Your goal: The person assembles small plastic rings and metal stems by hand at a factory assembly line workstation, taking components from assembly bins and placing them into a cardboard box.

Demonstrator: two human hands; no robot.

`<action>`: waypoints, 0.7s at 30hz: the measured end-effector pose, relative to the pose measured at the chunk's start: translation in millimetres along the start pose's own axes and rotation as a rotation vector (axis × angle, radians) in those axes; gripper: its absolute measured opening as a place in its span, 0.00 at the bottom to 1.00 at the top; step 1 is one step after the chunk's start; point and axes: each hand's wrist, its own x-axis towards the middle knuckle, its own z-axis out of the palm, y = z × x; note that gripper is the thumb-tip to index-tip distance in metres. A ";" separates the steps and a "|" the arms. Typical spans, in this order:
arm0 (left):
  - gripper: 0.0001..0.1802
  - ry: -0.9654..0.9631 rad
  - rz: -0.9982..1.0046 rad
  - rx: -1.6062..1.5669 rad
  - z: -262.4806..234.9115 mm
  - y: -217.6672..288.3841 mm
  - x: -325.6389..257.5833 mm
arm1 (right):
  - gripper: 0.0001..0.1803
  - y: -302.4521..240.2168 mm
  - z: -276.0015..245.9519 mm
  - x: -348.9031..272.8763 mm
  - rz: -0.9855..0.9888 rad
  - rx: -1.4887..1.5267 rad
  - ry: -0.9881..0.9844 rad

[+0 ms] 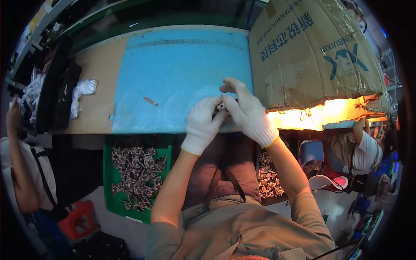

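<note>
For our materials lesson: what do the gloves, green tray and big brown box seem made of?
Gloves: matt white knit, perhaps cotton, soft and close-fitting.
Green tray: probably moulded plastic, smooth, evenly coloured.
Big brown box: likely cardboard, dull, creased, ragged-edged.

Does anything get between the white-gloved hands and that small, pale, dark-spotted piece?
Nothing visible beyond the white fabric gloves: the left hand grips the small, pale, dark-spotted piece, and the right hand is close beside it.
</note>
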 end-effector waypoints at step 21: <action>0.34 0.162 -0.467 -0.554 -16.0 39.2 29.1 | 0.24 -10.5 15.4 40.2 -0.198 -0.662 -0.288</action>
